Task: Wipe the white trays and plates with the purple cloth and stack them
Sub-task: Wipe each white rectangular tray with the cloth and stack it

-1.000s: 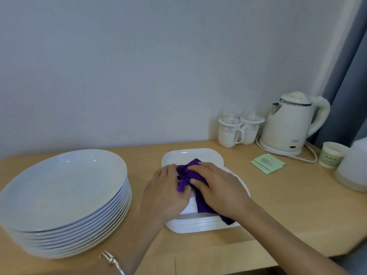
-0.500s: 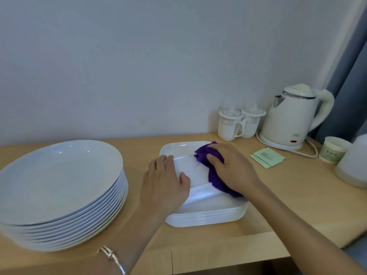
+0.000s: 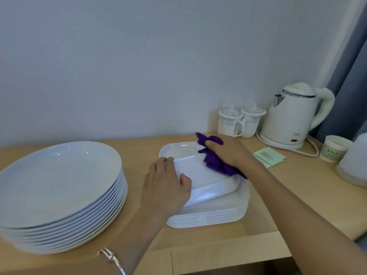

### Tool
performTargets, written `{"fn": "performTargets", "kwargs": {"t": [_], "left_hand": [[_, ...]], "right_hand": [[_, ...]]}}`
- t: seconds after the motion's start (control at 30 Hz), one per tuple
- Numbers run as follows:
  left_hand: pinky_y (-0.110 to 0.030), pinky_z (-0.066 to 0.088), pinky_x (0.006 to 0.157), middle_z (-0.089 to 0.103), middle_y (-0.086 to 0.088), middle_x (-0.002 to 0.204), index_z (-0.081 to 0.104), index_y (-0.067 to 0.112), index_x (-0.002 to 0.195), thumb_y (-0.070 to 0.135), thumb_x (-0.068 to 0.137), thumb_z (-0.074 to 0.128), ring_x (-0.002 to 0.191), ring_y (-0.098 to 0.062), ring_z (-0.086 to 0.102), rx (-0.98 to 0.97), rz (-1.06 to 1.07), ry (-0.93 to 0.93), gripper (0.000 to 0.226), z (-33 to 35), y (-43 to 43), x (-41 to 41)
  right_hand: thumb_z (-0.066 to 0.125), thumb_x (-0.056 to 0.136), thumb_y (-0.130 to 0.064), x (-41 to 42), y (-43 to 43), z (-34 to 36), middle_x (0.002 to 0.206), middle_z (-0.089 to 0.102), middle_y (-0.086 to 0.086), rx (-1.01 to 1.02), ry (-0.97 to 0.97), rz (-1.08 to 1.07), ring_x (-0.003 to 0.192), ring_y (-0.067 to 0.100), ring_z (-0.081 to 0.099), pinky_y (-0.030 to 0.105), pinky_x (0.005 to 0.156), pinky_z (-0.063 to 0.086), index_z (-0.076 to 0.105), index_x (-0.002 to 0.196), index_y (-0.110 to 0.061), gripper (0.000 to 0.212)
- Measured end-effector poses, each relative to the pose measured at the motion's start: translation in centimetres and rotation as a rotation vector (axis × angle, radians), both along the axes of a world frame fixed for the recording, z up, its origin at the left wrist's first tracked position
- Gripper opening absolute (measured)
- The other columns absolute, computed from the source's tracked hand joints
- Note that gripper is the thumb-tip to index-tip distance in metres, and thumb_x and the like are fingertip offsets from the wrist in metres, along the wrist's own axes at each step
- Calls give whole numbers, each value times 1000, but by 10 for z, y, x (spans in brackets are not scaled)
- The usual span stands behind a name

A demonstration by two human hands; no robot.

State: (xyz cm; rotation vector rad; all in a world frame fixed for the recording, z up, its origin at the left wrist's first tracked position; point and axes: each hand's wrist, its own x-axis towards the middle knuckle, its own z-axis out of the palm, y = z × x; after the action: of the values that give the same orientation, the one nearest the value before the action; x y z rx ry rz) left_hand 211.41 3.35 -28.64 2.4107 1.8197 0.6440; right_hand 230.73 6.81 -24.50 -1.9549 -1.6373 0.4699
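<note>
The top tray [image 3: 198,172] is gripped at its left rim by the left hand [image 3: 165,187]; the purple cloth [image 3: 216,165], clutched by the right hand [image 3: 230,153], lies toward the tabletop's [image 3: 278,195] back edge.

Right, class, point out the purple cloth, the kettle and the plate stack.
purple cloth [image 3: 216,167], head view, bunched middle
electric kettle [image 3: 288,122], head view, body
plate stack [image 3: 59,179], head view, top plate's centre

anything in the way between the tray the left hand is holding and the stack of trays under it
Nothing visible. The left hand holds the tilted tray directly over the tray stack. Only the right hand, gripping the purple cloth, sits on top of that tray.
</note>
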Motion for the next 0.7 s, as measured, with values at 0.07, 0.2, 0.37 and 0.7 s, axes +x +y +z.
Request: {"fn": "performTargets", "kwargs": {"t": [0.07,0.2,0.37,0.7], "left_hand": [[-30,32,103,32,-1,144,29,14,142,42,84,21,132,-19,29,-5,11,-7,65,-2,0,0],[-31,33,100,34,-2,143,31,13,142,42,77,19,129,-22,30,9,23,-39,71,-2,0,6],[-33,30,103,32,-2,145,31,15,142,39,93,35,132,-22,27,-50,34,-67,54,-3,2,9],[-28,27,61,43,-11,82,49,13,77,31,95,47,67,-21,38,-501,-11,-396,25,31,55,-20]], "right_hand": [[45,95,-45,14,-14,-12,95,64,-4,38,138,-61,93,22,58,31,70,36,58,92,-30,20],[42,97,-41,0,-62,-30,119,56,-5,224,12,-129,106,18,54,29,81,37,50,125,-31,31],[42,99,-37,-42,-77,-30,141,40,-3,300,-286,82,129,15,36,21,100,27,45,137,-23,40],[40,100,-37,-50,-69,-27,142,39,-7,269,-161,111,129,12,35,17,97,25,45,137,-26,39]]}}
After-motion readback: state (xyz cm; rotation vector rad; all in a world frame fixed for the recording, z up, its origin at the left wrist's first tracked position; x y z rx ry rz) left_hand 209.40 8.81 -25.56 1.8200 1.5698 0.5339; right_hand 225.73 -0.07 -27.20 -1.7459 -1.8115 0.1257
